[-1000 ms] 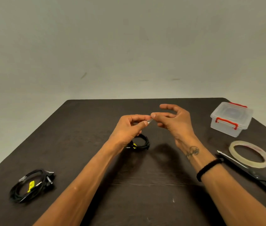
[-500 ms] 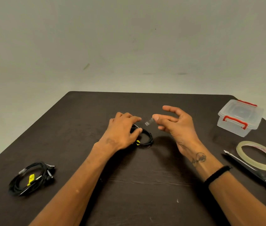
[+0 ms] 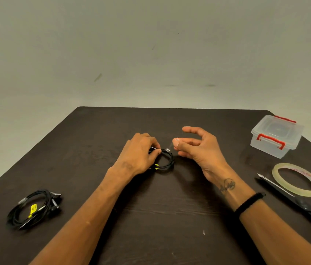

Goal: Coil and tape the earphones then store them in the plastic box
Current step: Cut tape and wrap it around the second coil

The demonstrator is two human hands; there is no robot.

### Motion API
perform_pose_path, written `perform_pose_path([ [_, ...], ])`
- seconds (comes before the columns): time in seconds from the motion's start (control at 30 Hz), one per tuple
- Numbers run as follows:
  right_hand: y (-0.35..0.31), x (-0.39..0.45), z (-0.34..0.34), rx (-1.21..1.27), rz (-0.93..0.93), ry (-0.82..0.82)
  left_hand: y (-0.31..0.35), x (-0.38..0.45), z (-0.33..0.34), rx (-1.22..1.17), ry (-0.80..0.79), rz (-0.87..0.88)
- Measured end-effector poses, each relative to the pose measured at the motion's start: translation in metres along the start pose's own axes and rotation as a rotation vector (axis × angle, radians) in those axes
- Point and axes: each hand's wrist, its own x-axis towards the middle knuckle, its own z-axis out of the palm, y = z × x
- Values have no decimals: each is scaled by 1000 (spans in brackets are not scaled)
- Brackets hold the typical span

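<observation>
left hand (image 3: 139,153) pinches the coiled earphones (image 3: 163,159) on the table (image 3: 170,217); right hand (image 3: 198,148) pinches a tape strip (image 3: 168,149).

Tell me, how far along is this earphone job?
Done: one taped coil lies at the table's near left. In hand: the left hand grips a second coil on the table while the right hand pinches a clear tape piece. Left: taping that coil and storing both in the lidded plastic box.
</observation>
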Motion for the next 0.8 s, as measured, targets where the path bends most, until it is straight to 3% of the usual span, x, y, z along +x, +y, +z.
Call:
perform_pose_path([
  [0.4, -14, -1, -11, 113, -1, -51, 9, 0, -4, -503, 159, -153],
  [0.8, -11, 2, -10, -140, -264, 53, 19, -2, -4, -541, 163, -116],
])
